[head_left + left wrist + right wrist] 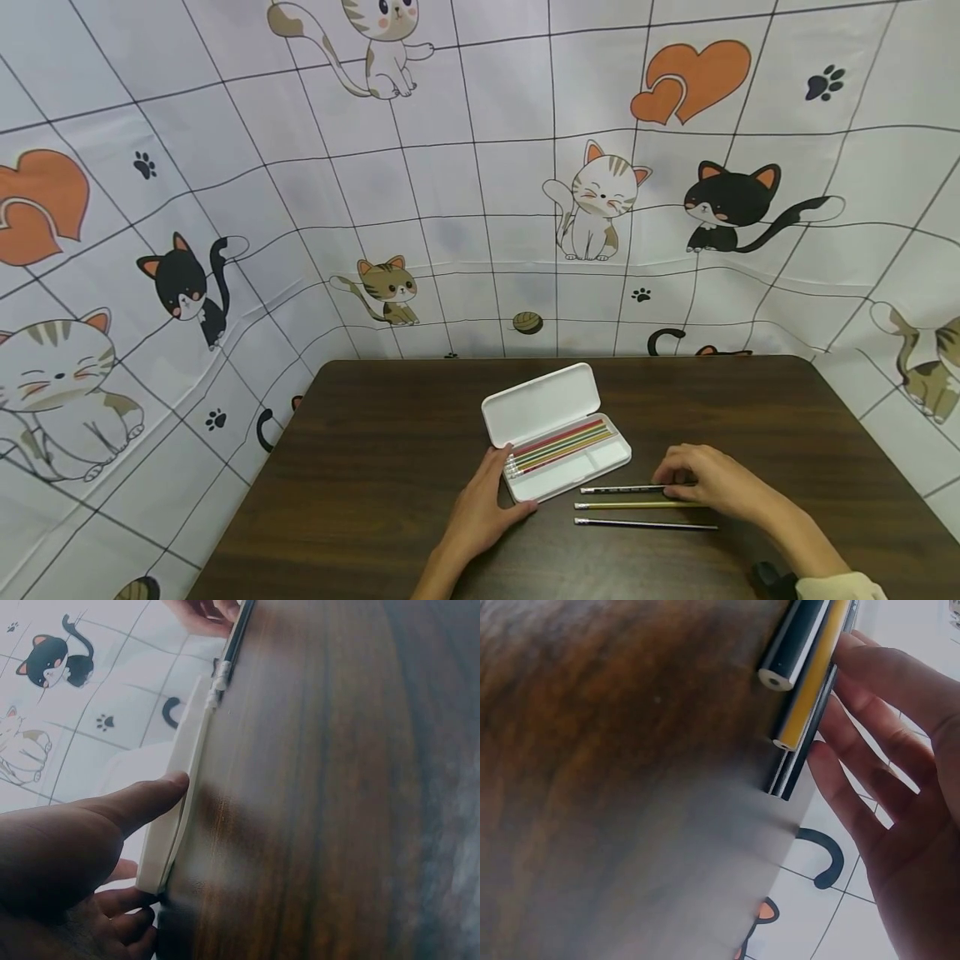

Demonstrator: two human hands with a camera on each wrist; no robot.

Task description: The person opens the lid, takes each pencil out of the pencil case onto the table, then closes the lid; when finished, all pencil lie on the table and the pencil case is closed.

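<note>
An open white pencil case lies on the table with its lid tilted up at the back. Several coloured pencils lie side by side in it. My left hand holds the case's left end, thumb along the front wall and fingers round the corner. Right of the case, a black patterned pencil, a yellow pencil and a dark pencil lie in parallel on the table. My right hand pinches the black patterned pencil, the farthest one, near its right end.
The brown wooden table reaches back to a white cloth printed with cats, hearts and grid lines. A small black object is by the right wrist, next to a pale sleeve.
</note>
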